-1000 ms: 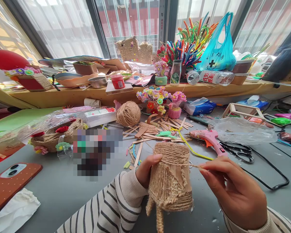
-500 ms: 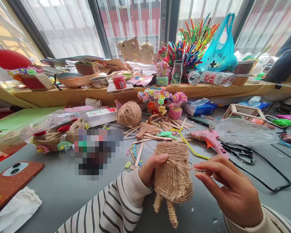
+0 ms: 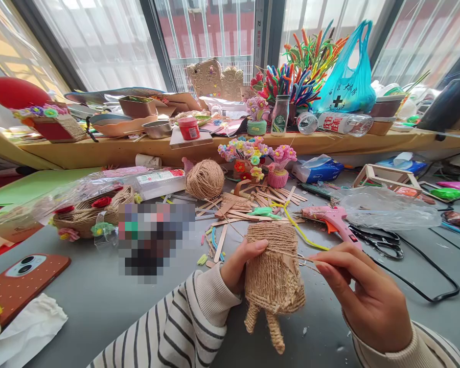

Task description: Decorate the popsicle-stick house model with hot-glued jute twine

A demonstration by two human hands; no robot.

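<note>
A twine-wrapped body with two short stubby legs is tilted above the grey table, its legs pointing down. My left hand grips it from the left, the thumb pressed on its upper front. On the other side, my right hand pinches a strand of jute twine between thumb and fingers. That strand stretches across the upper front of the body, with a loop near my fingertips. A ball of jute twine lies behind, and a strand leads from it toward my left hand.
A pink hot glue gun and black scissors lie to the right. Wooden craft sticks are scattered behind the body. A phone lies at left, near a twine basket. A cluttered ledge runs along the back.
My right hand has shifted slightly to the right and down, and the twine between it and the body looks straighter. My left hand still holds the twine-wrapped body in nearly the same place.
</note>
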